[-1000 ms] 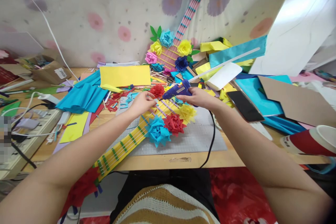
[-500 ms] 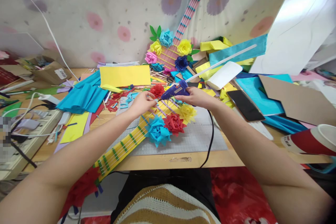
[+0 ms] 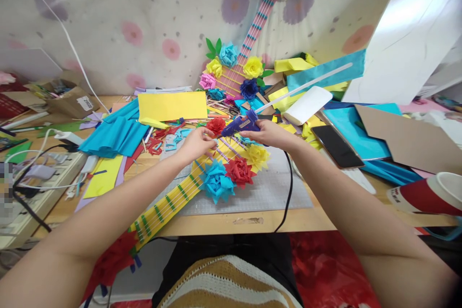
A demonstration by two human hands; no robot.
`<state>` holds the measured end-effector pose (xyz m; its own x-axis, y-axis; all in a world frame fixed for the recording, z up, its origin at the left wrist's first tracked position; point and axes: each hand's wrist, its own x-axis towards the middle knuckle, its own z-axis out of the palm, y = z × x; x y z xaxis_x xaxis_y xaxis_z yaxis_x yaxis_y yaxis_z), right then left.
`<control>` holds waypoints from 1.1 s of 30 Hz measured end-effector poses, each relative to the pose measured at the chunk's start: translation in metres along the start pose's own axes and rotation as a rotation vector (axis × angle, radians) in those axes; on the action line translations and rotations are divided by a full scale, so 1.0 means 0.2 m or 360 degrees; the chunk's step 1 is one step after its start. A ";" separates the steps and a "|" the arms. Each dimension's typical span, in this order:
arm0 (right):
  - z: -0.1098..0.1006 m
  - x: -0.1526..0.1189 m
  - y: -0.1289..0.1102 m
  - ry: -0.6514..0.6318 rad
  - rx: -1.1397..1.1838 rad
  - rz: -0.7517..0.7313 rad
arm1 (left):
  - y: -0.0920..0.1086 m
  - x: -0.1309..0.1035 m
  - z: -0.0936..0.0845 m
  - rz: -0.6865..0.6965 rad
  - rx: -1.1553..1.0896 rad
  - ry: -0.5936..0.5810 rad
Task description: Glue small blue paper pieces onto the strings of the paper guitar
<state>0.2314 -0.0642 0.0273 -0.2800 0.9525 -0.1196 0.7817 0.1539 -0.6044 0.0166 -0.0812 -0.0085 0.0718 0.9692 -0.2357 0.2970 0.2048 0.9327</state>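
My right hand (image 3: 271, 134) is wrapped round a blue hot glue gun (image 3: 241, 123), its nozzle pointing left and down. A long white glue stick (image 3: 306, 85) juts from its back. Just left of the nozzle, my left hand (image 3: 199, 144) has its fingertips pinched together; whatever they hold is too small to make out. Both hands are over the body of a yellow paper guitar (image 3: 169, 207) with green frets and white strings. On it are a blue paper flower (image 3: 218, 180), a red paper flower (image 3: 239, 172), a yellow paper flower (image 3: 257, 156) and another red flower (image 3: 215, 126) behind my left fingers.
A grey cutting mat (image 3: 285, 192) lies under the guitar. A pink paper guitar (image 3: 252, 33) leans on the wall behind. Right are a phone (image 3: 337, 146) and a paper cup (image 3: 426, 194); left, a power strip (image 3: 46, 197). The glue gun's black cord (image 3: 290, 187) hangs over the front edge.
The left hand has shifted very slightly, its fingertips still pinched by the nozzle. The right hand and glue gun have stayed in place; the view has tilted a little.
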 end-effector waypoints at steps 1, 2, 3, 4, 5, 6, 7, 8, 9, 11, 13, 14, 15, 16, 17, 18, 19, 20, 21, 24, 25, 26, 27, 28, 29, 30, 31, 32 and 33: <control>0.00 0.00 0.00 0.0001 0.0008 -0.0007 | 0.00 0.00 0.00 0.0001 0.0001 -0.0001; 0.00 0.00 0.00 0.0001 0.0018 -0.0010 | 0.00 0.00 0.00 0.0003 -0.0002 -0.0001; 0.00 0.00 0.01 0.0000 0.0035 -0.0010 | 0.00 0.00 0.00 0.0005 -0.0010 0.0005; 0.00 0.00 0.01 -0.0002 0.0056 -0.0008 | 0.00 -0.01 0.00 0.0005 -0.0023 0.0010; 0.00 0.00 0.01 -0.0003 0.0076 -0.0003 | 0.00 0.00 0.00 0.0006 -0.0039 0.0016; 0.00 0.00 0.02 -0.0006 0.0094 -0.0001 | -0.01 0.00 -0.01 0.0007 -0.0056 0.0019; -0.01 0.00 0.02 -0.0009 0.0106 -0.0001 | -0.01 0.00 -0.01 0.0010 -0.0071 0.0022; -0.01 -0.01 0.02 -0.0013 0.0106 -0.0001 | -0.02 0.01 -0.01 0.0014 -0.0079 0.0025; -0.01 -0.01 0.03 -0.0019 0.0096 -0.0002 | -0.02 0.01 -0.01 0.0022 -0.0080 0.0027; -0.01 -0.02 0.03 -0.0031 0.0070 -0.0004 | -0.03 0.02 -0.02 0.0034 -0.0070 0.0032; -0.01 -0.02 0.03 -0.0042 0.0052 -0.0011 | -0.03 0.02 -0.01 0.0039 -0.0048 0.0041; -0.01 -0.02 0.02 -0.0047 0.0052 -0.0021 | -0.02 0.02 -0.01 0.0039 -0.0040 0.0041; -0.01 -0.02 0.02 -0.0051 0.0052 -0.0029 | -0.02 0.02 -0.01 0.0041 -0.0038 0.0038; -0.01 -0.02 0.02 -0.0054 0.0046 -0.0033 | -0.02 0.02 -0.01 0.0045 -0.0043 0.0030; -0.01 -0.02 0.02 -0.0056 0.0036 -0.0032 | -0.01 0.02 -0.01 0.0050 -0.0051 0.0022; 0.00 -0.02 0.02 -0.0057 0.0022 -0.0026 | -0.01 0.02 -0.01 0.0053 -0.0060 0.0016; 0.00 -0.02 0.02 -0.0056 0.0005 -0.0016 | -0.01 0.01 -0.01 0.0057 -0.0065 0.0014; 0.00 -0.02 0.01 -0.0055 -0.0010 -0.0006 | 0.00 0.01 -0.02 0.0058 -0.0063 0.0019; -0.01 -0.02 0.01 -0.0054 -0.0018 0.0000 | 0.01 0.00 -0.02 0.0057 -0.0056 0.0034; -0.03 -0.03 0.03 -0.0044 0.0035 0.0012 | 0.02 -0.01 -0.03 0.0050 -0.0018 0.0087; -0.04 -0.03 0.05 -0.0030 0.0078 0.0027 | 0.03 -0.02 -0.04 0.0046 -0.0008 0.0106; -0.06 -0.04 0.07 0.0001 0.0126 0.0052 | 0.03 -0.02 -0.05 0.0042 -0.0003 0.0126; -0.07 -0.04 0.10 0.0056 0.0176 0.0082 | 0.04 -0.02 -0.06 0.0040 -0.0003 0.0144; -0.09 -0.04 0.13 0.0138 0.0225 0.0119 | 0.04 -0.02 -0.07 0.0041 -0.0004 0.0158; -0.10 -0.05 0.18 0.0245 0.0269 0.0157 | 0.04 -0.02 -0.09 0.0049 -0.0009 0.0171; -0.11 -0.05 0.22 0.0370 0.0315 0.0195 | 0.03 -0.02 -0.10 0.0057 -0.0018 0.0179; -0.11 -0.05 0.27 0.0500 0.0353 0.0248 | 0.03 -0.03 -0.12 0.0065 -0.0034 0.0183; -0.11 -0.05 0.33 0.0614 0.0392 0.0305 | 0.03 -0.03 -0.13 0.0071 -0.0058 0.0181; -0.10 -0.05 0.38 0.0723 0.0422 0.0362 | 0.03 -0.03 -0.15 0.0073 -0.0093 0.0176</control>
<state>0.3042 -0.0569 -0.0011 0.1924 0.9803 0.0451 0.6113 -0.0838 -0.7870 -0.0105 -0.0826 0.0063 -0.0221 0.9862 -0.1639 0.2397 0.1644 0.9568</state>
